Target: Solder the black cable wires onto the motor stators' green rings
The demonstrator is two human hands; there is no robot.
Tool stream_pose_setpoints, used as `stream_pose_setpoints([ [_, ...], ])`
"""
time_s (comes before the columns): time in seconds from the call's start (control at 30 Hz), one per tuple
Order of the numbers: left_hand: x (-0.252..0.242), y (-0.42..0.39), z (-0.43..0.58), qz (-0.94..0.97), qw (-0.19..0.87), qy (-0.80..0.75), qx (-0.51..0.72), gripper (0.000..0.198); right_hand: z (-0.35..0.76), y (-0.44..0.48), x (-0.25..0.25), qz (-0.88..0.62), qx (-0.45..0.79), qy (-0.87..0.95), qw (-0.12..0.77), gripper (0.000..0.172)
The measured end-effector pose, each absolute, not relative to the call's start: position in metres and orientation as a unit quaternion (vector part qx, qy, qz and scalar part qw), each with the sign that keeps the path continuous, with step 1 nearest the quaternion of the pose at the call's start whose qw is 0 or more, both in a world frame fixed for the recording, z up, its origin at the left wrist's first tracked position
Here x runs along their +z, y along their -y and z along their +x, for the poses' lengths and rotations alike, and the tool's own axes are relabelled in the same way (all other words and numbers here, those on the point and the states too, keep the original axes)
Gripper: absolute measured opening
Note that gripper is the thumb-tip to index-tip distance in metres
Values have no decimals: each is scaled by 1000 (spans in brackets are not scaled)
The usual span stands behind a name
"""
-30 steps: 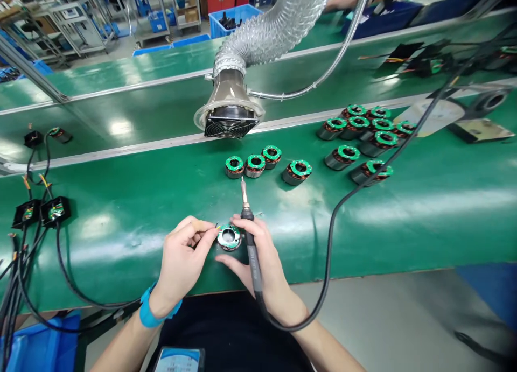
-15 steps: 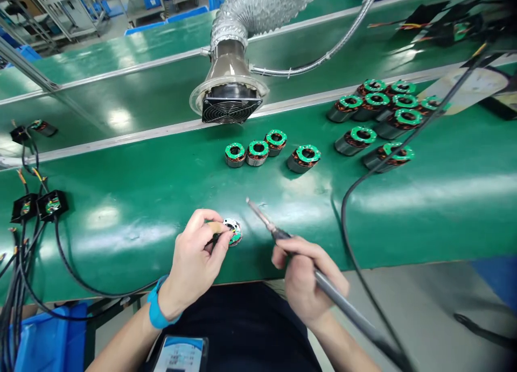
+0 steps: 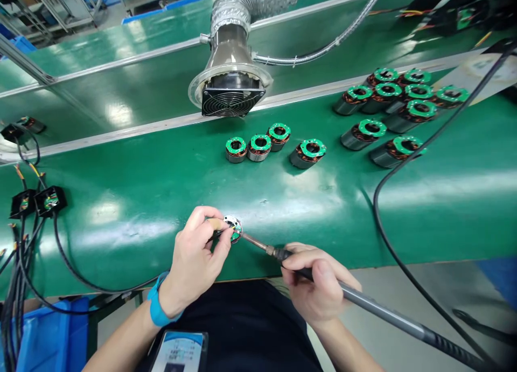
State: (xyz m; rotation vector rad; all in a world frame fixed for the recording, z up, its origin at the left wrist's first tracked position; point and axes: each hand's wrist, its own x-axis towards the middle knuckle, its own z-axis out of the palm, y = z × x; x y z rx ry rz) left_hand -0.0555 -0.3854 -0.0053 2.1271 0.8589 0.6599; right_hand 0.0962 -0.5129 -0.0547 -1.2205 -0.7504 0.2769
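Observation:
My left hand [image 3: 201, 256], with a blue wristband, pinches thin wires at the end of a black cable against a small round circuit board [image 3: 235, 234] near the bench's front edge. Fingertips cover part of the board. In my right hand [image 3: 317, 278] is a soldering iron [image 3: 258, 244], gripped by its dark handle. Its metal tip reaches the board's right side beside my left fingertips; whether it touches is too small to tell.
Several wound stators with green boards [image 3: 313, 147] stand mid-bench and at the back right. A fume extractor [image 3: 232, 92] hangs over the rear edge. Black boxes with cables [image 3: 50, 201] lie left. The iron's cord [image 3: 379, 216] loops at right.
The soldering iron has swung down and left, bringing its tip to the board. My right hand has shifted slightly right. My left hand has stayed at the board.

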Motion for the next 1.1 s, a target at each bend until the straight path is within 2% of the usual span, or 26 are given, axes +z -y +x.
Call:
stream_pose_setpoints([
  [0.23, -6, 387, -52, 830, 354, -336, 270, 5, 96, 511, -54, -541, 124, 353, 753, 34],
  [0.47, -6, 386, -53, 835, 349, -338, 257, 4, 99, 507, -48, -553, 131, 281, 774, 36],
  [1.1, 23, 359, -46, 870, 367, -281, 170, 12, 111, 503, -37, -557, 244, 271, 746, 36],
])
